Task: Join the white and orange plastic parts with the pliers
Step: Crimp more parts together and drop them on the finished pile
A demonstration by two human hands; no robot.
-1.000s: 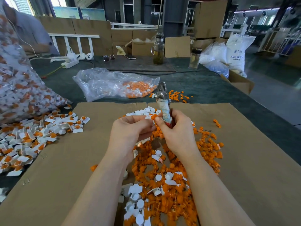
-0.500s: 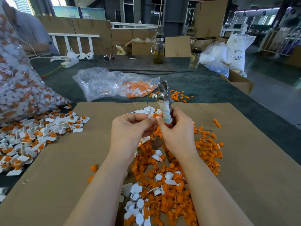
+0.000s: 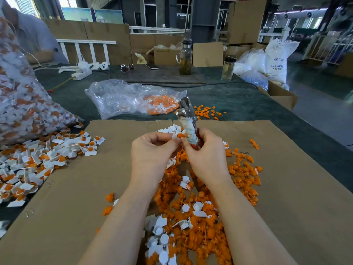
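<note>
Your hands have barely shifted over the last second: the pliers have stayed upright with the steel head pointing away from you, and the pair of parts has remained at your fingertips. Judge from this that you are still seating the parts by hand and have not yet pressed them together with the tool.

Your left hand pinches a white part with an orange part set in it, held just beside the pliers handle. Your right hand is curled around the taped handle; the jaws stand clear of the parts, and whether they are parted cannot be told.

Loose orange and white parts lie heaped on the cardboard sheet beneath your wrists. A pile of joined pieces lies at your left.

Containers:
- The clear plastic bag beyond the cardboard lies slack and holds orange and white parts at its right end.
- The large clear bag at far left is full of white and orange pieces.
- Two glass bottles at the far table edge hold a yellowish liquid.
</note>
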